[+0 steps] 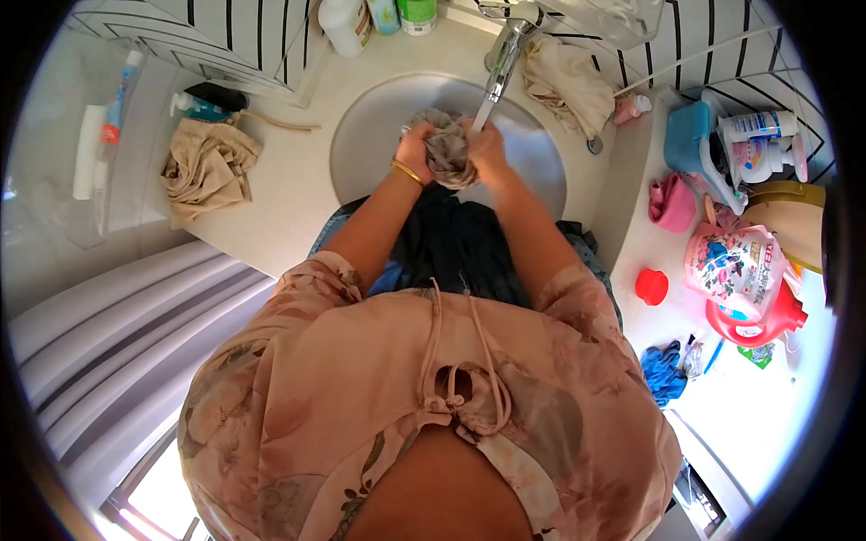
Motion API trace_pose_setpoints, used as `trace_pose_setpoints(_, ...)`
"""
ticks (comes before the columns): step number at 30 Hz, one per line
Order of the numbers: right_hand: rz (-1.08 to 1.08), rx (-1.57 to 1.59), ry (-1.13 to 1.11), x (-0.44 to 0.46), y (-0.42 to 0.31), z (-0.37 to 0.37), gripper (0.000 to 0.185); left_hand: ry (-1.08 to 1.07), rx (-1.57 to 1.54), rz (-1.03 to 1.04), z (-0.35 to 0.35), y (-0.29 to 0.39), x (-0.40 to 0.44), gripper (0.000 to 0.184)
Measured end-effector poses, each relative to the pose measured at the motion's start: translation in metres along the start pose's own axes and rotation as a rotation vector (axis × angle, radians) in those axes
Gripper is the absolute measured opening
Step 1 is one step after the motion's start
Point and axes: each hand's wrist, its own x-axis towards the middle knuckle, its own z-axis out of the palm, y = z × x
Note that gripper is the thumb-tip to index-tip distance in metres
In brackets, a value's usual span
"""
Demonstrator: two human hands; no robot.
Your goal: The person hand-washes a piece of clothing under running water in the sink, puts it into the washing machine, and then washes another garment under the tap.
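Over the round sink (361, 122), my left hand (416, 151) and my right hand (487, 151) grip a bunched, greyish-beige wet cloth (446, 149) from its two sides. The fingers of both hands are closed on it. A gold bangle circles my left wrist. From the chrome faucet (507, 61) water runs down beside my right hand. Dark cloth (460, 239) hangs at the sink's front edge, below the hands.
Beige cloths lie left (212, 167) and right (568, 81) of the sink. Bottles (345, 27) stand behind it. The right ledge holds a blue basket (690, 135), a pink cloth (672, 203), a red cap (651, 287), a detergent pouch (735, 266) and a blue cloth (663, 371).
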Motion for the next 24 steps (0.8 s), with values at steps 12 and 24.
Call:
trace_pose_setpoints(12, 0.004, -0.031, -0.463, 0.045, 0.039, -0.033, 0.058, -0.278, 0.164, 0.08, -0.004, -0.014, -0.017, 0.032)
trace_pose_setpoints(24, -0.111, 0.211, -0.725, -0.021, -0.04, -0.096, 0.041, 0.002, 1.619, 0.494, -0.037, 0.008, -0.014, 0.065)
